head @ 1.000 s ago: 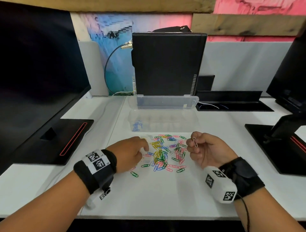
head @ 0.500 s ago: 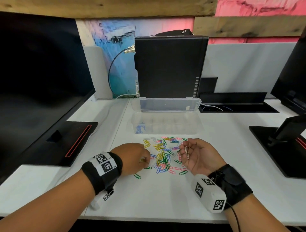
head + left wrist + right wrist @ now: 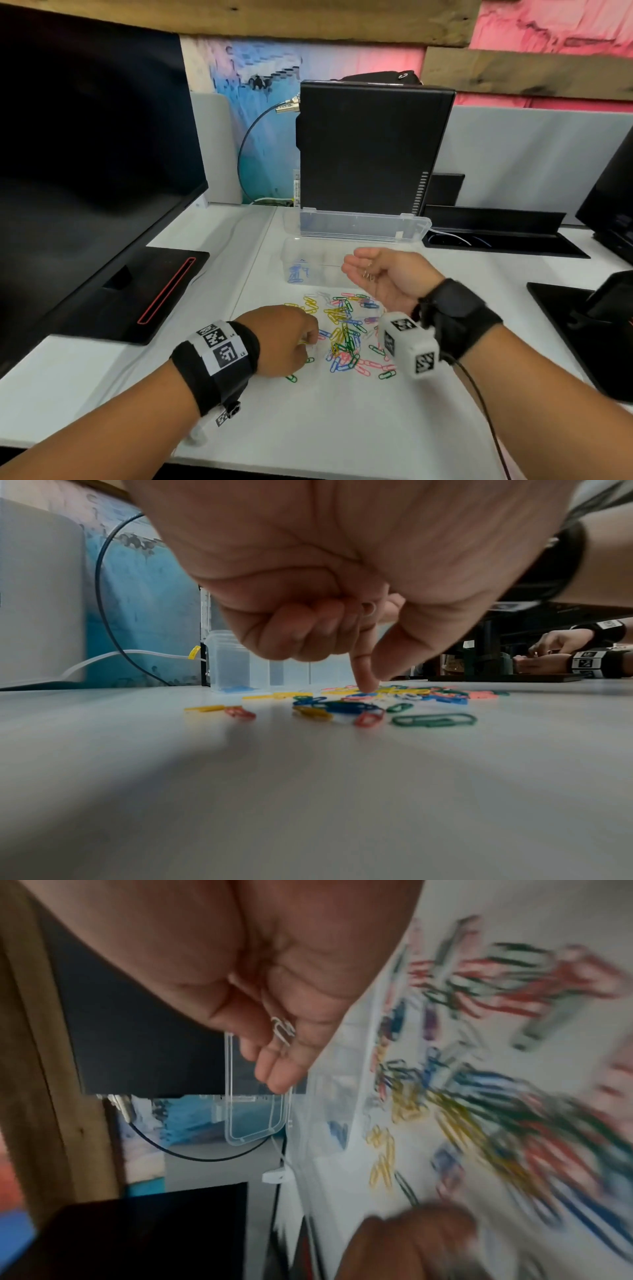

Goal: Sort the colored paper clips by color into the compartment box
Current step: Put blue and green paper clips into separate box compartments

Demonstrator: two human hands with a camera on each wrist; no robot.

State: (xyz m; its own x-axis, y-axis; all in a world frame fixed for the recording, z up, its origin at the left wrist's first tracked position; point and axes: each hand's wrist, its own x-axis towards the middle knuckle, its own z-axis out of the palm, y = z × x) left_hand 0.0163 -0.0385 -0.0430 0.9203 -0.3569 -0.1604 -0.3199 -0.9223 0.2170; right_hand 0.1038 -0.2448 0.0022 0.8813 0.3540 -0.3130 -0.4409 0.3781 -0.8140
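Observation:
A heap of colored paper clips [image 3: 346, 335] lies on the white desk. Behind it stands the clear compartment box [image 3: 308, 253] with its lid [image 3: 363, 226] up; blue clips [image 3: 295, 274] fill its left compartment. My right hand [image 3: 370, 270] hovers palm up over the box's front edge, fingers relaxed, with silver clips [image 3: 368, 275] loose in the palm [image 3: 282, 1030]. My left hand [image 3: 308, 342] is curled at the heap's left edge. In the left wrist view its index fingertip [image 3: 365, 685] and thumb meet on the clips, and a pale clip [image 3: 368, 610] is tucked in the curled fingers.
A black computer case [image 3: 370, 147] stands behind the box. A monitor [image 3: 85, 171] and its base [image 3: 137, 291] fill the left; another monitor base [image 3: 582, 325] sits at the right. A cable tray [image 3: 496, 233] runs at the back right. Another person's hands [image 3: 565, 653] show far off.
My right hand has lifted from the heap toward the box and turned palm up; the silver clip it pinched now lies in the palm. The left hand stays at the heap's left edge.

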